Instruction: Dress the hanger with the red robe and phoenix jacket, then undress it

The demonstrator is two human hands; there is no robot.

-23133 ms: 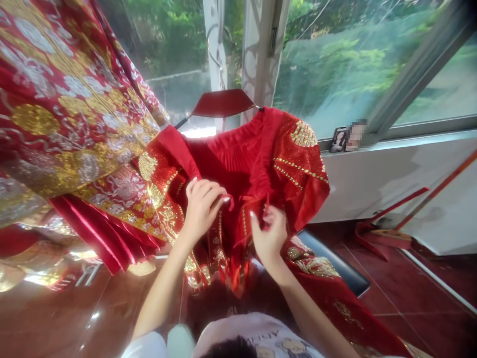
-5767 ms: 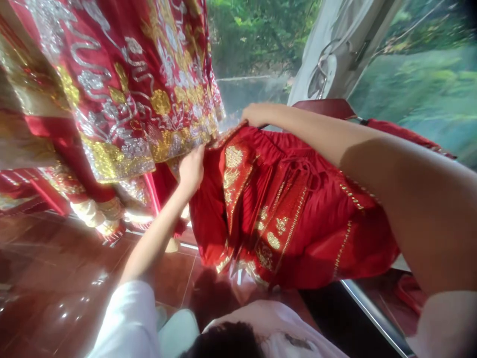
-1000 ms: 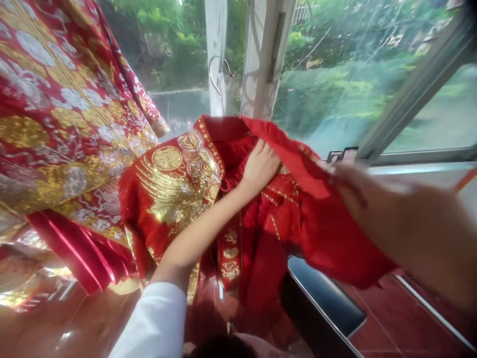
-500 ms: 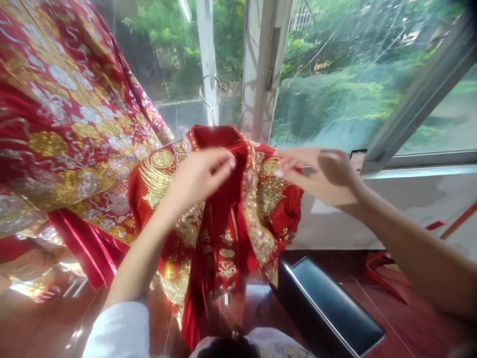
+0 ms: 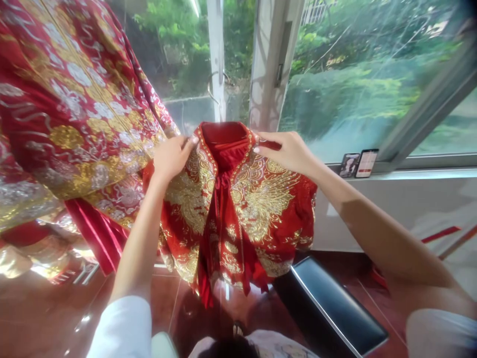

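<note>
A red jacket with gold embroidery point(image 5: 261, 199) hangs in front of me on a hanger, whose hook point(image 5: 213, 89) rises above the collar. My left hand point(image 5: 172, 155) pinches the cloth at the shoulder beside the collar on the left. On the other side of the collar, my right hand point(image 5: 285, 151) grips the opposite shoulder between thumb and fingers. The jacket's front hangs parted below a tie at the neck, showing red inner cloth and embroidered strips.
Another embroidered red garment point(image 5: 85, 114) hangs close on the left. A black box-like piece point(image 5: 335, 303) stands on the red tiled floor point(image 5: 122, 318) at the lower right. Two phones point(image 5: 367, 163) lean on the windowsill. Large windows point(image 5: 372, 89) lie behind.
Both hands have come down from above the jacket onto its shoulders and taken hold. The front panels now lie flatter and more even, with the right panel spread outward.
</note>
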